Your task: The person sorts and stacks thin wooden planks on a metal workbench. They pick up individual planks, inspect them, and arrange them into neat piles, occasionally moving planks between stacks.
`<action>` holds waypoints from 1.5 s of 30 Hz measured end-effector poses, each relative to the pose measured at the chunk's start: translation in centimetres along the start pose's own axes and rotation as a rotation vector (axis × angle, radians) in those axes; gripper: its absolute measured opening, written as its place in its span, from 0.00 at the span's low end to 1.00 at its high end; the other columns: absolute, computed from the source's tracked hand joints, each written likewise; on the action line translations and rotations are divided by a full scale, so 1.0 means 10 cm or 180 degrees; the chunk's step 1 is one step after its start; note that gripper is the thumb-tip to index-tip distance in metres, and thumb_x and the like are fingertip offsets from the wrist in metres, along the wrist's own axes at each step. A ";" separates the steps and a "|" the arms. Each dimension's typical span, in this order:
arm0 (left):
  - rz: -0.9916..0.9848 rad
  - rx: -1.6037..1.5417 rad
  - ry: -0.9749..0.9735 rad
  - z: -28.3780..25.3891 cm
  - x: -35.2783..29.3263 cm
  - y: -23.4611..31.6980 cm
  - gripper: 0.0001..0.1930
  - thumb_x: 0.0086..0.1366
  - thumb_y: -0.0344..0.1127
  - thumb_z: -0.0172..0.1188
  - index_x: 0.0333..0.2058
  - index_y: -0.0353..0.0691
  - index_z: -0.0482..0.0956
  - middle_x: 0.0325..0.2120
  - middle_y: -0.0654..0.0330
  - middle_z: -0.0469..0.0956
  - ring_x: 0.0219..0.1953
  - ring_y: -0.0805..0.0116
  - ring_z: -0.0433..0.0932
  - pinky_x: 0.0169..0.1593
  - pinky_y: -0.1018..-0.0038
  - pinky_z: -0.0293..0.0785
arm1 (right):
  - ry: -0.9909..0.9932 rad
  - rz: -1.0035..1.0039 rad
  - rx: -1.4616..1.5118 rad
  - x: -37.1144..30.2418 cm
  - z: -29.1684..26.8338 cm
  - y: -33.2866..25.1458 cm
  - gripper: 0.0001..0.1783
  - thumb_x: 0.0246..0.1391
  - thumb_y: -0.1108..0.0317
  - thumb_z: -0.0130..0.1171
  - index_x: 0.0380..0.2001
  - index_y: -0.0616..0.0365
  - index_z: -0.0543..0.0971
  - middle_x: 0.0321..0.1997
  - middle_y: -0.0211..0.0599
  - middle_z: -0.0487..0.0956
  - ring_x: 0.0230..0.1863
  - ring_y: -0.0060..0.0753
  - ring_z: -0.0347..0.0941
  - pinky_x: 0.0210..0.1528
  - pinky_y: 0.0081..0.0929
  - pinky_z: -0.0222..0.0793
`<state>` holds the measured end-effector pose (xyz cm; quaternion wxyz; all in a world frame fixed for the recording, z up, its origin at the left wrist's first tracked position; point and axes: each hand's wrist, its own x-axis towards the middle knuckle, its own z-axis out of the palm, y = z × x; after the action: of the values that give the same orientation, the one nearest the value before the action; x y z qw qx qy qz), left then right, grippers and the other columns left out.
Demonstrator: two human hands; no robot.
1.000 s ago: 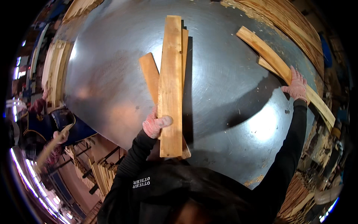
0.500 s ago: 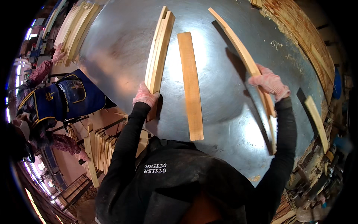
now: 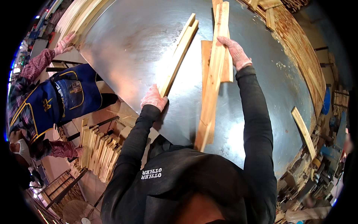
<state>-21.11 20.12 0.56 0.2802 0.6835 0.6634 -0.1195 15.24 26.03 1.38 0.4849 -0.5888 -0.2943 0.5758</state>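
Observation:
My left hand, in a pinkish knit glove, grips the near end of a pair of pale wooden strips slanting away to the right over the metal table. Gloved likewise, my right hand has its fingers closed over the edge of a long wooden strip. That strip crosses above a flat orange-brown board, covering much of it. Another wood piece shows beside the strip, below my right hand; how these pieces touch is hard to make out.
The shiny metal tabletop spreads around the work. A lone strip lies near its right edge, by a sawdust-strewn wooden board. On the left, a co-worker in a blue apron touches stacked strips; more stand in a rack.
My right hand has moved left and farther away, bringing its strip over the flat board. My left hand has shifted slightly right, and its strips now slant more to the right.

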 end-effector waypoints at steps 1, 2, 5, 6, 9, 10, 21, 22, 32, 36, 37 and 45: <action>0.0035 0.0086 0.0033 -0.02 0.02 -0.03 0.36 0.54 0.48 0.66 0.57 0.39 0.62 0.50 0.42 0.75 0.49 0.45 0.77 0.52 0.57 0.73 | 0.0137 0.0092 0.0008 0.19 0.07 0.02 0.30 0.55 0.49 0.63 0.47 0.67 0.74 0.39 0.41 0.80 0.36 0.32 0.80 0.41 0.27 0.79; 0.0055 0.0178 0.0067 -0.09 0.02 -0.05 0.37 0.54 0.49 0.66 0.58 0.40 0.62 0.49 0.42 0.75 0.49 0.44 0.77 0.52 0.57 0.73 | 0.0262 0.0189 0.0026 0.39 0.12 0.06 0.30 0.55 0.49 0.64 0.48 0.67 0.75 0.40 0.40 0.80 0.36 0.31 0.80 0.42 0.25 0.79; 0.0179 -0.0268 -0.0275 -0.26 0.01 -0.06 0.45 0.54 0.58 0.66 0.62 0.36 0.59 0.53 0.42 0.73 0.53 0.45 0.75 0.56 0.58 0.71 | 0.0339 0.0224 -0.0249 0.74 0.33 0.25 0.33 0.56 0.43 0.60 0.50 0.65 0.75 0.43 0.41 0.80 0.40 0.34 0.79 0.48 0.29 0.75; 0.0248 -0.0468 -0.0387 -0.27 0.02 -0.09 0.48 0.53 0.60 0.66 0.64 0.34 0.58 0.54 0.41 0.71 0.55 0.46 0.73 0.58 0.59 0.70 | 0.0391 0.0233 -0.0412 0.80 0.42 0.33 0.34 0.57 0.42 0.59 0.50 0.65 0.75 0.43 0.41 0.80 0.41 0.35 0.78 0.49 0.30 0.74; 0.0642 -0.0167 -0.0308 -0.19 -0.06 -0.22 0.55 0.53 0.68 0.63 0.66 0.32 0.52 0.55 0.38 0.70 0.57 0.45 0.72 0.58 0.59 0.69 | 0.1022 0.0096 -0.2767 0.49 0.88 0.61 0.46 0.59 0.32 0.42 0.48 0.72 0.77 0.50 0.70 0.75 0.57 0.64 0.71 0.55 0.43 0.68; 0.0724 0.0018 -0.0269 -0.19 -0.08 -0.19 0.55 0.53 0.68 0.62 0.67 0.31 0.51 0.55 0.37 0.69 0.57 0.45 0.71 0.58 0.59 0.69 | 0.0837 0.0055 -0.2748 0.36 0.91 0.79 0.43 0.60 0.33 0.41 0.44 0.70 0.79 0.43 0.69 0.78 0.51 0.65 0.74 0.52 0.44 0.70; 0.0901 -0.3193 -0.1347 -0.05 0.45 -1.06 0.25 0.69 0.35 0.57 0.59 0.27 0.66 0.52 0.51 0.75 0.54 0.66 0.72 0.57 0.71 0.70 | -0.0392 0.0997 -0.2322 -1.12 2.00 1.27 0.61 0.58 0.26 0.38 0.70 0.68 0.30 0.49 0.60 0.78 0.49 0.58 0.76 0.50 0.44 0.70; 0.0655 -0.3024 -0.1196 -0.16 0.46 -1.03 0.23 0.69 0.34 0.56 0.58 0.27 0.67 0.51 0.51 0.76 0.53 0.66 0.73 0.55 0.71 0.72 | -0.0390 0.0854 -0.2294 -1.09 1.98 1.34 0.61 0.57 0.26 0.38 0.70 0.68 0.30 0.49 0.61 0.78 0.48 0.58 0.77 0.50 0.43 0.70; -0.0088 -0.0033 0.1079 -0.75 0.90 -1.97 0.23 0.64 0.52 0.58 0.53 0.46 0.74 0.40 0.50 0.82 0.42 0.49 0.81 0.45 0.60 0.76 | -0.0974 0.1015 -0.2654 -1.29 1.88 1.17 0.56 0.60 0.32 0.37 0.70 0.69 0.34 0.47 0.60 0.79 0.51 0.56 0.76 0.54 0.44 0.67; 0.1299 0.0831 0.2645 -0.71 0.45 -1.00 0.35 0.60 0.45 0.62 0.64 0.41 0.62 0.54 0.40 0.71 0.49 0.42 0.76 0.49 0.57 0.75 | -0.1053 0.0763 -0.2449 -1.34 1.67 1.16 0.50 0.62 0.36 0.37 0.69 0.70 0.44 0.46 0.58 0.79 0.48 0.55 0.77 0.51 0.44 0.69; 0.1306 -0.0882 0.1760 -0.32 0.44 -1.04 0.41 0.58 0.47 0.64 0.66 0.37 0.56 0.57 0.39 0.69 0.51 0.42 0.75 0.50 0.58 0.75 | -0.1234 0.0434 -0.3103 -1.38 1.55 0.87 0.44 0.61 0.40 0.42 0.65 0.68 0.56 0.40 0.55 0.80 0.44 0.52 0.78 0.47 0.47 0.71; 0.0481 0.0144 0.0162 0.23 -0.30 -0.16 0.58 0.52 0.50 0.68 0.70 0.39 0.36 0.61 0.41 0.65 0.52 0.43 0.75 0.55 0.60 0.73 | 0.2427 -0.0913 -0.5798 -1.13 -1.91 0.32 0.47 0.41 0.46 0.66 0.64 0.55 0.64 0.62 0.49 0.71 0.64 0.48 0.65 0.63 0.43 0.61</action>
<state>-22.44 16.31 -0.03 0.2559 0.7406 0.6139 -0.0956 31.06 10.22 0.34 -0.0246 -0.8405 -0.5167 -0.1611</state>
